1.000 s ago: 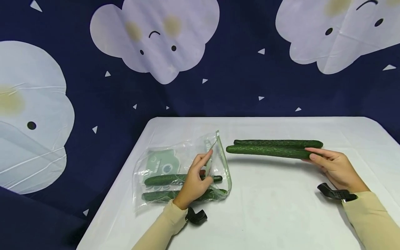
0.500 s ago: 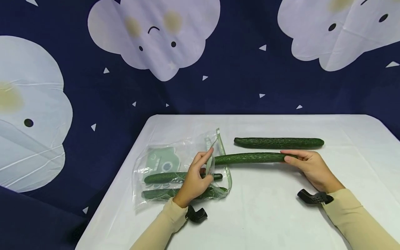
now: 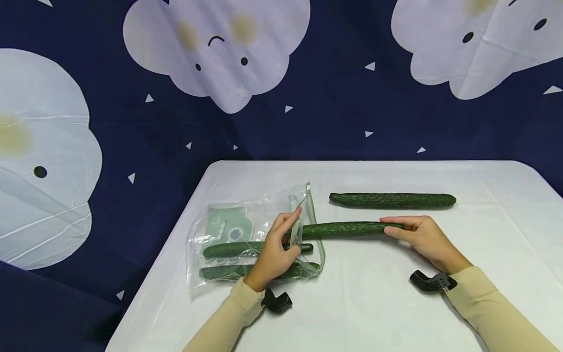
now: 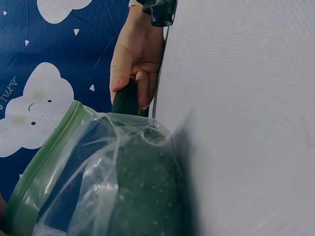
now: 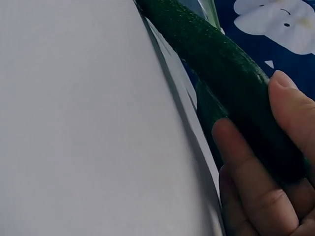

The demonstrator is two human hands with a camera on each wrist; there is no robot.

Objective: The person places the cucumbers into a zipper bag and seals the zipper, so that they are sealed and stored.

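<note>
My right hand (image 3: 428, 242) pinches the right end of a cucumber (image 3: 347, 229) between thumb and fingers. That cucumber's left end is at the mouth of a clear zip bag (image 3: 259, 210) with a green seal, its tip hidden behind my left hand. With my left hand (image 3: 274, 254) I hold the near side of the bag's mouth. Inside the bag lie two more cucumbers, an upper one (image 3: 233, 250) and a lower one (image 3: 224, 272). The right wrist view shows the held cucumber (image 5: 221, 73) running away from my fingers toward the bag.
Another cucumber (image 3: 391, 200) lies on the white table (image 3: 374, 303) behind the held one. A dark blue cloth with cloud prints (image 3: 220, 49) hangs at the table's far edge. Each wrist carries a black camera mount, such as the left one (image 3: 277, 302).
My right hand has moved left and slightly toward me, bringing the held cucumber away from the other one and into the bag's mouth. My left hand keeps its place on the bag.
</note>
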